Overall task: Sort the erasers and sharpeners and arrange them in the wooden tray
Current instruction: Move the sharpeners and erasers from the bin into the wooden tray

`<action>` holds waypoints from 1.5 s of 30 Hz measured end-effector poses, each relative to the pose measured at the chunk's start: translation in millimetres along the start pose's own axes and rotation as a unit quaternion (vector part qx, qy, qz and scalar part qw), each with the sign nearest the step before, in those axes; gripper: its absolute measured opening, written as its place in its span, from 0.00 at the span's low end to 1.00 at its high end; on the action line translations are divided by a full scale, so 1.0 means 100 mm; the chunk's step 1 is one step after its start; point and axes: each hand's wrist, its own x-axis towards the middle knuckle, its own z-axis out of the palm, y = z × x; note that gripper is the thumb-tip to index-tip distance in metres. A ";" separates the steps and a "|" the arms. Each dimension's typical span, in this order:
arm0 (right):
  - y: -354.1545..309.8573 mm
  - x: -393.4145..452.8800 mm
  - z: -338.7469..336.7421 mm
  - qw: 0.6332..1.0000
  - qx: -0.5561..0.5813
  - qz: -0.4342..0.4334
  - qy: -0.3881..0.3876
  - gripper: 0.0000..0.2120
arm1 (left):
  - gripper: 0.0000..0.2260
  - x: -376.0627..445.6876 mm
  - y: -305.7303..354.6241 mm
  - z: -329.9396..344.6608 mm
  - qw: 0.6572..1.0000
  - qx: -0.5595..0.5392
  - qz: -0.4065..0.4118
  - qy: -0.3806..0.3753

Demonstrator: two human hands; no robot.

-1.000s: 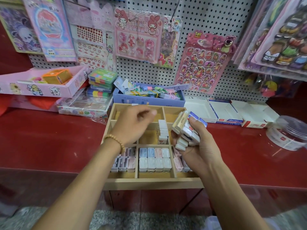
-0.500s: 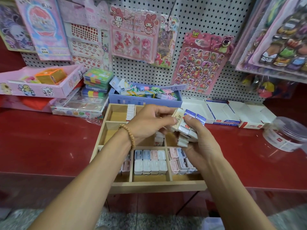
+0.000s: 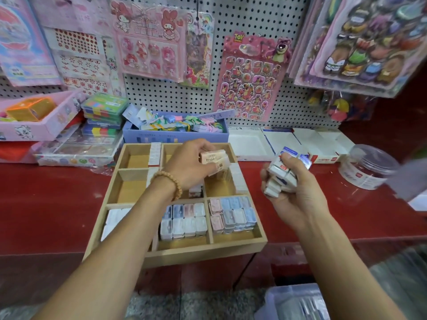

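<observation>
The wooden tray [image 3: 203, 251] holds rows of sharpeners [image 3: 184, 224]. Above it, the left hand [image 3: 191, 163] pinches two erasers [image 3: 213, 159]; the right hand [image 3: 292, 192] clutches an eraser stack [image 3: 283, 174].

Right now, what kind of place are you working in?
Most likely a stationery or gift shop display counter. Packaged sticker sheets hang on a white pegboard, boxed goods such as the blue box of clips line the red counter, and the wooden tray holds rows of small items.

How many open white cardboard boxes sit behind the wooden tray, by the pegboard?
3 show: white boxes side by side right of the blue box, the left, the middle, the right. The right hand may hide part.
</observation>
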 end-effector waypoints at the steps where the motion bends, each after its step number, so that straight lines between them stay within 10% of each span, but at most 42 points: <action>1: -0.01 0.00 -0.03 1.000 -0.006 -0.001 0.001 0.08 | 0.14 0.02 0.00 0.01 0.999 0.033 0.003 0.003; 17: 0.02 0.22 -0.32 1.000 -0.001 0.029 -0.012 0.19 | 0.16 0.35 0.20 0.34 0.918 0.379 0.058 -0.100; 33: 0.09 0.25 -0.43 0.999 0.009 0.046 -0.008 0.21 | 0.12 0.36 0.02 0.65 0.923 0.375 0.085 0.003; 40: 0.10 0.15 -0.34 0.998 -0.008 0.048 -0.043 0.24 | 0.12 0.35 0.20 0.43 0.910 0.399 0.085 -0.070; 45: 0.11 0.06 -0.21 0.996 -0.039 0.042 -0.062 0.20 | 0.08 -0.03 0.43 0.20 0.996 0.009 0.074 -0.047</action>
